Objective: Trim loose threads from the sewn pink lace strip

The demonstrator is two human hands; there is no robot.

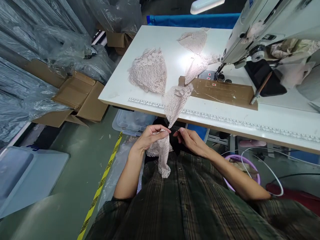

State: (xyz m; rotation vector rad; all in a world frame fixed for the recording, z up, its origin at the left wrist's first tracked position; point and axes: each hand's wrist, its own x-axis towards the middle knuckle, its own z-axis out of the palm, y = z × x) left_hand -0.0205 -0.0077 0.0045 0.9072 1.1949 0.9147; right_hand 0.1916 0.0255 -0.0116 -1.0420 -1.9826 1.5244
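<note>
My left hand (151, 136) is closed on a pale pink lace piece (162, 155) that hangs down over my plaid shirt, below the table's front edge. My right hand (191, 140) is pinched close beside it, fingers together near a thin dark thread or edge; what it holds is too small to name. A second lace strip (176, 101) drapes from the white table (150, 105) over its edge down toward my hands. A stack of lace pieces (149, 70) lies on the table's left part. More lace (196, 55) lies near the sewing machine (260, 30).
A brown cardboard sheet (225, 91) lies in front of the machine's needle. Cardboard boxes (80, 96) and plastic-wrapped bundles stand at the left. A clear plastic bin (130, 121) sits under the table, a purple basket (246, 166) at the right. Yellow floor tape (100, 190) runs along the left.
</note>
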